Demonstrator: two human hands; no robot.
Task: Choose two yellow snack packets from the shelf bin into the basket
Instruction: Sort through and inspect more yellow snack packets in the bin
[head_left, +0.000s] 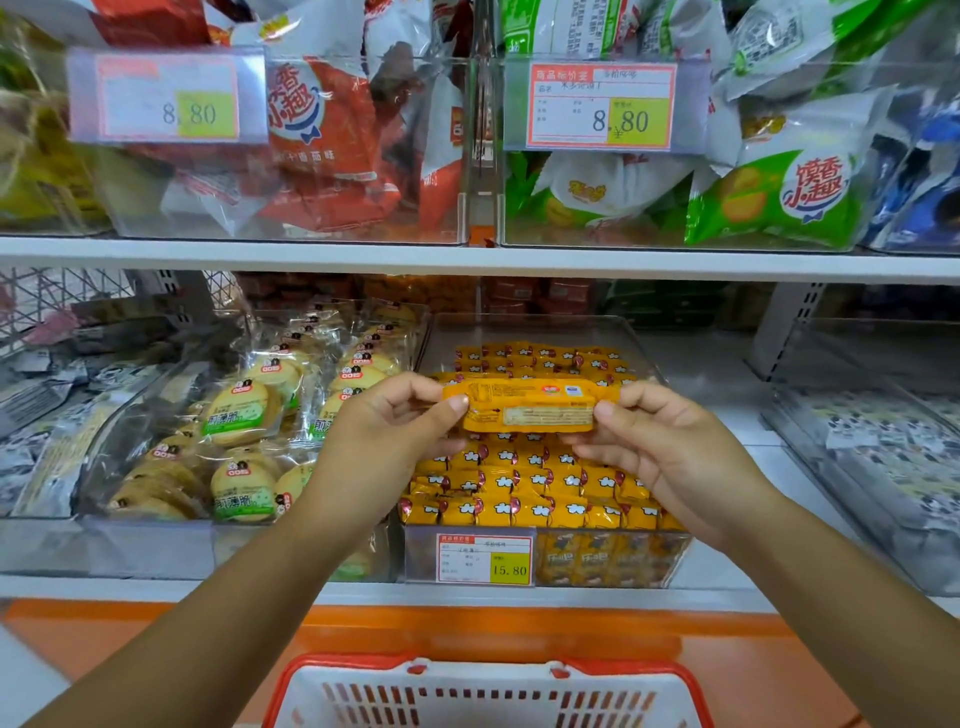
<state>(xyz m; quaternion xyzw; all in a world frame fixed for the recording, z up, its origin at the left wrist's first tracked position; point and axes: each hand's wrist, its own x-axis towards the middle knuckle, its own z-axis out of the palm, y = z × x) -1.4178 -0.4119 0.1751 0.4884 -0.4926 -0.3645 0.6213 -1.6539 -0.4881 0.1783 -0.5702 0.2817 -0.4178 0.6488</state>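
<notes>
Nearby, a bin of round biscuits (244, 415) stands left of the clear bin (545, 332) of yellow packets (524, 486). Above them, one packet (527, 410) is held flat, the left hand (389, 431) pinching its left end and the right hand (670, 441) its right end. Below the white shelf (467, 260), the red basket (488, 691) waits.
</notes>
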